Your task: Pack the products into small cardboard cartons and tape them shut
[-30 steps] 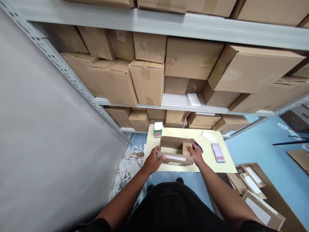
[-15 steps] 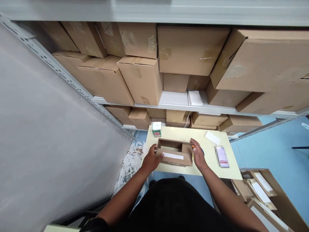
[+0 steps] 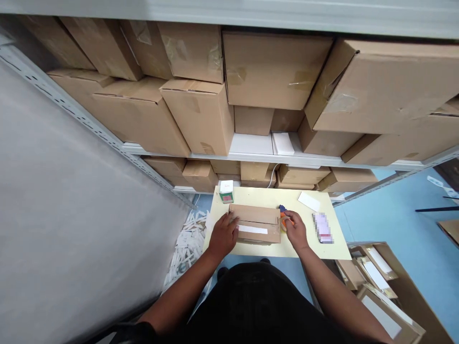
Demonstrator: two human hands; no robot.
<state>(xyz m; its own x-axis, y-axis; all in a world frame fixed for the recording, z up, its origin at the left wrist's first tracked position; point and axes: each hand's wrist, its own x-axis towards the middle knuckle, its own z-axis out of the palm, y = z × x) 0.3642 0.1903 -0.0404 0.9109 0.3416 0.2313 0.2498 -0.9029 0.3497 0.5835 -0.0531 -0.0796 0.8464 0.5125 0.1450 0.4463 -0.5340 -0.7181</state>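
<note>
A small cardboard box (image 3: 256, 214) lies on the pale yellow table (image 3: 267, 196) with its top flaps folded down. A white label strip (image 3: 253, 230) is on its near flap. My left hand (image 3: 224, 234) rests on the box's left end, fingers stretched over the flaps and pressing them flat. At the right end, my right hand (image 3: 297, 231) is closed around an orange and blue tape dispenser (image 3: 282, 216), which is against or very near the box's side. Part of the dispenser is hidden by my fingers and the box.
A white and green carton (image 3: 226, 192) stands at the table's back left. Rightward lie a white flat box (image 3: 309, 201) and a blurred-out phone-like item (image 3: 322, 228). Shelves with cardboard boxes (image 3: 201, 114) rise behind. White paper scraps (image 3: 182, 248) cover the floor left; a large carton (image 3: 405, 291) stands right.
The box's top, open before, is now covered by its folded flaps. My right hand has left the box's side and gripped the tape dispenser. My left hand has moved onto the flaps.
</note>
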